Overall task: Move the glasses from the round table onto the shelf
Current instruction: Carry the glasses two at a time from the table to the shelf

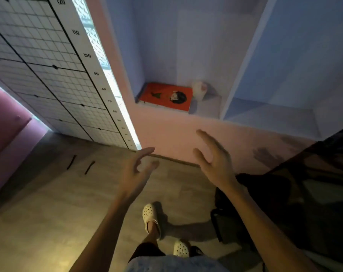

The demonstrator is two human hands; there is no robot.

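Hovering apart before the shelf (208,107), left hand (136,173) and right hand (215,163) are empty, fingers loose; the unseen glasses are probably fragile, so grip their sides gently.

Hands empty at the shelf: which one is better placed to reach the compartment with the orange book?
Likely the right hand: open, it sits just below the compartment holding the orange book. The left hand hangs lower, further left.
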